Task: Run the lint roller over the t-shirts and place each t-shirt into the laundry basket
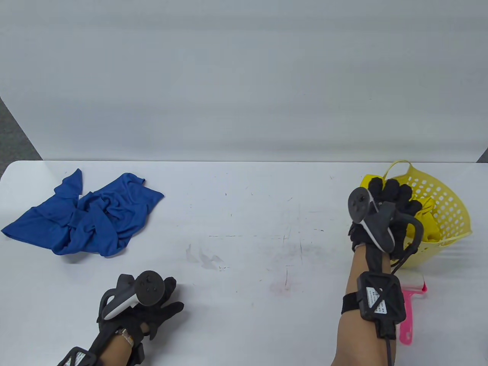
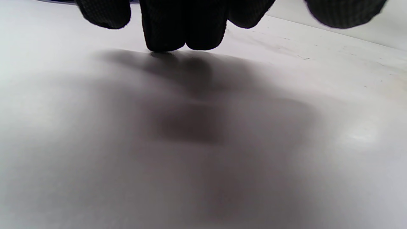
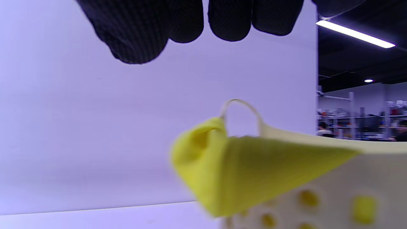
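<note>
Fingers [image 3: 140,35] of right hand [image 1: 385,213] hang loose over basket [image 1: 450,213], gripping nothing; yellow shirt [image 3: 241,175] draped over its perforated rim, seen only in wrist view. Left hand [image 1: 148,305] flat on table [image 1: 244,213], empty. Roller [image 1: 410,305], pink handle toward near edge. Blue shirt [image 1: 87,217] crumpled far left.
</note>
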Demonstrator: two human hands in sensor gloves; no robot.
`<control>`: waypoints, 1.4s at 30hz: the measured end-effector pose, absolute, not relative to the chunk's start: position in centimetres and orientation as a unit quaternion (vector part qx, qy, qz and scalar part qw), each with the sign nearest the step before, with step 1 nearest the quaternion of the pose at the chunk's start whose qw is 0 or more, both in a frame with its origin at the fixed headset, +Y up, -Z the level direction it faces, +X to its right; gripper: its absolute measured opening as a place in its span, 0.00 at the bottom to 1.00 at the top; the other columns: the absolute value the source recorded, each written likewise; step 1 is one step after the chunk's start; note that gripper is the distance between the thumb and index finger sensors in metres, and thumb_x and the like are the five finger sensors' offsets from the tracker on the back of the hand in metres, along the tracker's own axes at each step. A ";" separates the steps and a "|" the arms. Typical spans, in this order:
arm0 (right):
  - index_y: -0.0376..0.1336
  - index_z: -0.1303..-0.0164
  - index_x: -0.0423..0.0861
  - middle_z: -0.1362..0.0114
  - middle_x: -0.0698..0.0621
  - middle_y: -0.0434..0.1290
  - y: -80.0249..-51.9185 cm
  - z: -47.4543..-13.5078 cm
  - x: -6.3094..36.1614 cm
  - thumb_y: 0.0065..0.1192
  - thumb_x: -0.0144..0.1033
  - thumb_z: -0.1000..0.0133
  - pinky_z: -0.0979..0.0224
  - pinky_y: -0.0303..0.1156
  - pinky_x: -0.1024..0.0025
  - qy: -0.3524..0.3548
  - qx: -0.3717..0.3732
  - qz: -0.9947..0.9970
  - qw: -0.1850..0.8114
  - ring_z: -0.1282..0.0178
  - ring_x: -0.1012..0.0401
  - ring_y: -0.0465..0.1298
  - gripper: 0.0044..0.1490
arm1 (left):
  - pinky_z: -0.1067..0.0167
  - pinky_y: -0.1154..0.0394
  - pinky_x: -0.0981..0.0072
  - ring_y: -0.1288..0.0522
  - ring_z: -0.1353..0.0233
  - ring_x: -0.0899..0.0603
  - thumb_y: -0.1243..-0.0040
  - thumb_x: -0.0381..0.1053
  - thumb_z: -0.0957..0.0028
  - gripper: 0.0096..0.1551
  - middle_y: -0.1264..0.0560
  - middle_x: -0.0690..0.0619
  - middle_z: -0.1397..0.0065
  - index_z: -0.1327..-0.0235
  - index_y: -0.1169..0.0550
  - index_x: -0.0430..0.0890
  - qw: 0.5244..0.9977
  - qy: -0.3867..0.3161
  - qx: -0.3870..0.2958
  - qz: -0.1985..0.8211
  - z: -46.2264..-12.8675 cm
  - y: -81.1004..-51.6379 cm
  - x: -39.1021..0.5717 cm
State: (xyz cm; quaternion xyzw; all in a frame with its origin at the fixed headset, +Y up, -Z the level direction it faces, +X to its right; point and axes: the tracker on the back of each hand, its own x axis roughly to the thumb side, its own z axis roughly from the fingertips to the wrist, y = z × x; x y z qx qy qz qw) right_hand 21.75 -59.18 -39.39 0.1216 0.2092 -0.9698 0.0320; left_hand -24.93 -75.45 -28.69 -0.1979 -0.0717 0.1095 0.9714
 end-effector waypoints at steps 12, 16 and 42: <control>0.56 0.31 0.44 0.25 0.35 0.60 -72.4 -31.4 10.7 0.61 0.49 0.50 0.34 0.58 0.30 0.012 -0.099 -0.989 -0.114 0.29 0.33 0.63 0.40 | 0.25 0.41 0.28 0.36 0.16 0.32 0.49 0.74 0.51 0.48 0.36 0.45 0.15 0.18 0.43 0.55 0.976 -0.022 -0.176 0.127 -29.8 -75.8 -27.7; 0.55 0.31 0.44 0.25 0.35 0.59 -72.9 -30.4 9.4 0.60 0.49 0.50 0.34 0.58 0.30 -0.014 -0.133 -0.985 -0.107 0.29 0.33 0.63 0.40 | 0.23 0.47 0.27 0.44 0.13 0.31 0.49 0.75 0.51 0.51 0.45 0.46 0.11 0.17 0.49 0.57 0.986 0.027 -0.124 0.111 -30.8 -74.8 -29.7; 0.51 0.29 0.43 0.24 0.34 0.56 -74.0 -30.5 9.3 0.58 0.52 0.50 0.33 0.55 0.29 -0.004 -0.150 -0.985 -0.087 0.27 0.32 0.59 0.43 | 0.21 0.41 0.32 0.27 0.22 0.39 0.34 0.59 0.46 0.23 0.24 0.55 0.30 0.38 0.25 0.59 0.975 0.158 -0.124 -0.095 -38.0 -76.5 -35.9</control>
